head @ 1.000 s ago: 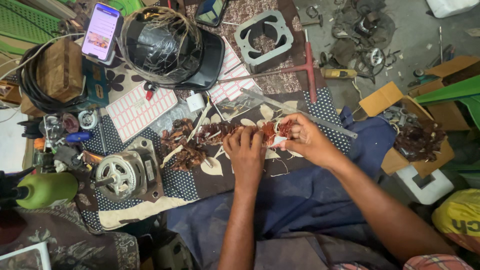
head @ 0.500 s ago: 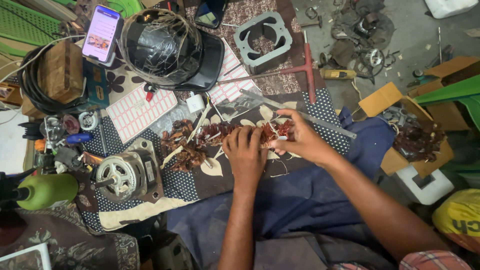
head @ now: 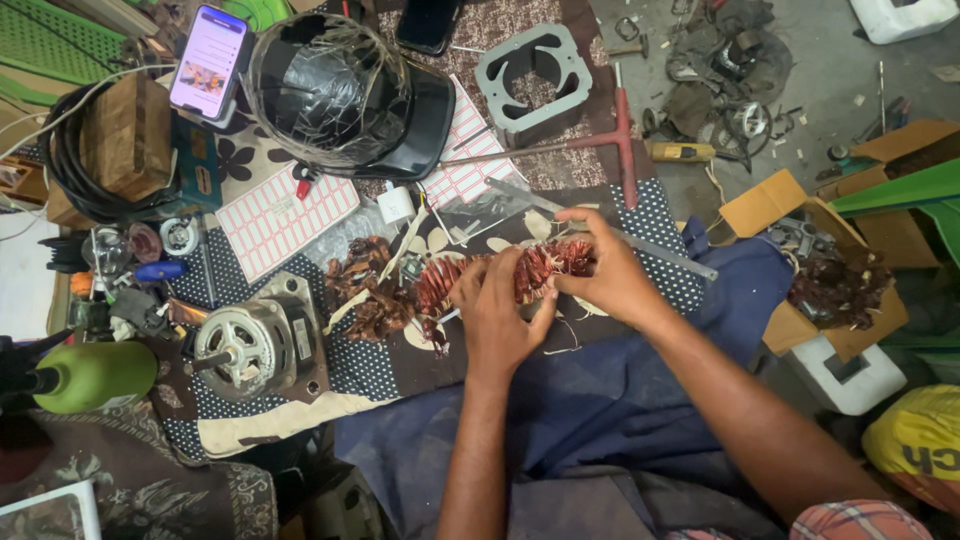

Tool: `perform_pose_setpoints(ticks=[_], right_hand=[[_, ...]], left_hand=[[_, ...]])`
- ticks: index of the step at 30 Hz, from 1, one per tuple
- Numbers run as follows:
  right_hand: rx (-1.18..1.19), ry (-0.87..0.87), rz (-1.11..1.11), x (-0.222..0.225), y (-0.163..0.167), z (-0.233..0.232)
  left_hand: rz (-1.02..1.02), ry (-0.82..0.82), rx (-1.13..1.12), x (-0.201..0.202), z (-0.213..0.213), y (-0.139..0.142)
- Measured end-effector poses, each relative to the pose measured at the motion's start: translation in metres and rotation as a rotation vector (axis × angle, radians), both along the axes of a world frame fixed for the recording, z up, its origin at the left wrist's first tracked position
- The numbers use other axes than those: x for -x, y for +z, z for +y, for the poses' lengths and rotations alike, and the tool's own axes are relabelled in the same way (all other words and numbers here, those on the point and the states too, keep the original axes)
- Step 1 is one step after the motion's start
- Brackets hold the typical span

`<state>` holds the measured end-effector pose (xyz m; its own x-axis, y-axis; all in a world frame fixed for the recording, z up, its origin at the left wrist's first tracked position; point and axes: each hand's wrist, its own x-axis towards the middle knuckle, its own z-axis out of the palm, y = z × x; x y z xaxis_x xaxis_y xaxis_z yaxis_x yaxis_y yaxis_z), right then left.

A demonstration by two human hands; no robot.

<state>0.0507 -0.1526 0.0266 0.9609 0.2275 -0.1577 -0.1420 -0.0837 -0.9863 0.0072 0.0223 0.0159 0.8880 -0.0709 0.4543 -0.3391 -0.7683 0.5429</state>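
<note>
here, nearest the camera, the left hand (head: 497, 312) is closing its grip around the reddish copper winding (head: 480, 280), fingers curled over its middle. just beyond, the right hand (head: 603, 268) is pinching the winding's right end between thumb and fingertips. the winding is lying on a dotted cloth (head: 370, 365) on the floor, beside a small electric motor (head: 255, 345) to the left. farther off, a red t-handle wrench (head: 622, 140) and a wire-wrapped black helmet (head: 345, 90) are resting.
</note>
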Motion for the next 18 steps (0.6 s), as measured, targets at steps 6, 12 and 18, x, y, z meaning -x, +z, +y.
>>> perform_pose_setpoints(ticks=[6, 12, 18], right_hand=[[0.283, -0.04, -0.025, -0.003, 0.01, 0.007], [0.344, -0.114, -0.15, -0.002, 0.016, 0.017], [0.366, -0.117, -0.171, 0.002, 0.016, 0.019]], left_hand=[[-0.025, -0.074, -0.002, -0.005, 0.004, -0.001], [-0.008, -0.095, 0.034, -0.006, 0.006, -0.012], [0.057, -0.102, 0.025, -0.007, 0.006, -0.011]])
